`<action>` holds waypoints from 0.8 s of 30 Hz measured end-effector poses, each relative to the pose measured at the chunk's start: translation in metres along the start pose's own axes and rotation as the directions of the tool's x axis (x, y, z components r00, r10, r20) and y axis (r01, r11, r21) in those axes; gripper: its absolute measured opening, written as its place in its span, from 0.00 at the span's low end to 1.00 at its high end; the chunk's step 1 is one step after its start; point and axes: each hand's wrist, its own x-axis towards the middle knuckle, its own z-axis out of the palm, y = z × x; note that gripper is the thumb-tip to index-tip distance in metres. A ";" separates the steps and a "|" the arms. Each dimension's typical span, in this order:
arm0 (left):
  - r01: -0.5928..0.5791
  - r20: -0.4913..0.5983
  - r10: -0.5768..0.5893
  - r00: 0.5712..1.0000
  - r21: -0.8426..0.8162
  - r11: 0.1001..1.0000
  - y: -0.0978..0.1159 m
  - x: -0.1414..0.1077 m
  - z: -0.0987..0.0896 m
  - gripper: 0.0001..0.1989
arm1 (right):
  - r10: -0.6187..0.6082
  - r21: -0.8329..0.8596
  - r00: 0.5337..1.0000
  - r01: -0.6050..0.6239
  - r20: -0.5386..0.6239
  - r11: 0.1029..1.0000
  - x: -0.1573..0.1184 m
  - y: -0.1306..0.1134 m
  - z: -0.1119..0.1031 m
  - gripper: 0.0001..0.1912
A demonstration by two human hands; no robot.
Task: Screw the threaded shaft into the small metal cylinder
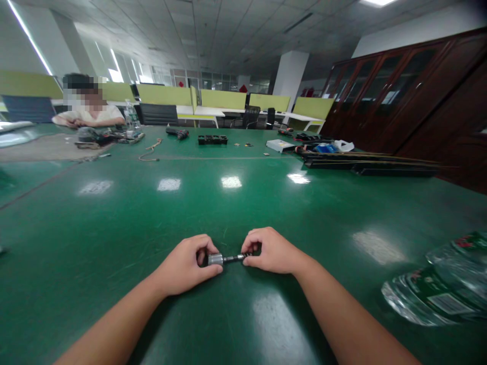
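Observation:
A metal part [216,259] with a silver cylinder at its left end and a thin dark shaft lies low over the green table [190,203], between my two hands. Around the cylinder, the thumb and fingers of my left hand [188,264] are closed. My right hand [271,250] pinches the far right end of the shaft, where a dark, ridged section partly shows between thumb and fingertips. The middle of the shaft is uncovered.
Clear plastic bottles [437,294] lie at the right. Along the far side are a power drill [178,133], a black block [212,140], a cord [150,152], a white box [280,146] and long black strips [365,163]. A person [91,114] sits at the far left.

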 end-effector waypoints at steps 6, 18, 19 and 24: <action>0.001 0.001 -0.001 1.000 -0.013 1.000 -0.002 0.001 0.000 0.11 | 0.107 -0.048 0.992 -0.110 -0.060 0.993 -0.003 0.007 -0.012 0.05; 0.003 -0.002 -0.003 1.000 -0.022 1.000 -0.001 0.000 0.001 0.11 | 0.028 0.033 0.999 -0.029 0.034 0.999 -0.002 0.001 -0.004 0.07; 0.005 -0.004 -0.005 1.000 -0.026 1.000 -0.002 0.000 0.001 0.11 | 0.036 0.050 0.999 -0.038 0.027 0.998 -0.001 0.000 -0.001 0.08; 0.009 -0.016 -0.010 1.000 -0.042 0.999 -0.002 0.001 0.002 0.11 | 0.018 0.084 0.999 -0.014 -0.043 0.996 0.006 -0.013 0.023 0.09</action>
